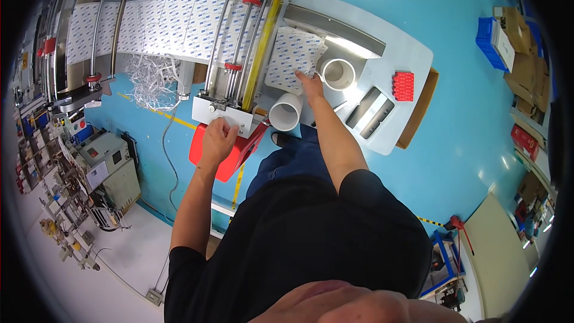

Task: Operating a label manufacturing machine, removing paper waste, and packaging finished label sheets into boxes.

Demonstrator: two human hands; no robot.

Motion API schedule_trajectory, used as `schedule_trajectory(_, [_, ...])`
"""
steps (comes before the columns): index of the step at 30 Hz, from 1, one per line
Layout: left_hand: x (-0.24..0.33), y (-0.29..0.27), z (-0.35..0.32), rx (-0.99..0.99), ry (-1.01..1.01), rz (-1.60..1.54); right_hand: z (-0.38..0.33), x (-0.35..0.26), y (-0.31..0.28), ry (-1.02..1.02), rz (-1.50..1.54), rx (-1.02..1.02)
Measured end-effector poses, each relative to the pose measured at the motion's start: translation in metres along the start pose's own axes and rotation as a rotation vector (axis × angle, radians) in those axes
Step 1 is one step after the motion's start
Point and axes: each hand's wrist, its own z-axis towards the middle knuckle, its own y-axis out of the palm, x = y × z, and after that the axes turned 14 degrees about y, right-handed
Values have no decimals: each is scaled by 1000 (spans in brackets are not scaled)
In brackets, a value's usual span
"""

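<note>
My left hand [217, 137] rests with curled fingers on the front corner of the white end block [222, 113] of a cutting machine. My right hand [311, 85] reaches over the white work table [406, 54] and its fingertips touch the near edge of a stack of white sheets printed with blue marks [293, 57]. A white roll [338, 74] lies just right of that hand. A second white roll [286, 111] sits near my right forearm, at the table edge.
A wide web of printed sheet [161, 27] runs through the machine rollers from the left. Shredded white trim [152, 81] hangs below it. On the table lie a red block [403, 86] and a metal tray [371, 109]. A red stool [230, 152] stands under my left hand. Blue floor surrounds the table.
</note>
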Motion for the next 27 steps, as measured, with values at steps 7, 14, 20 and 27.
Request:
schedule_trajectory(7, [-4,3,-2,1,26,26,6,-14,8,-16,105,-93])
schedule_trajectory(14, [2,1,0,-11,36,33,12,-12,16,-25,53,13])
schedule_trajectory(20, [4,1,2,19,66,40,11,-13,26,-67,38,75])
schedule_trajectory(27, [0,2,-2,31,76,57,8,-17,39,-135,133,-53])
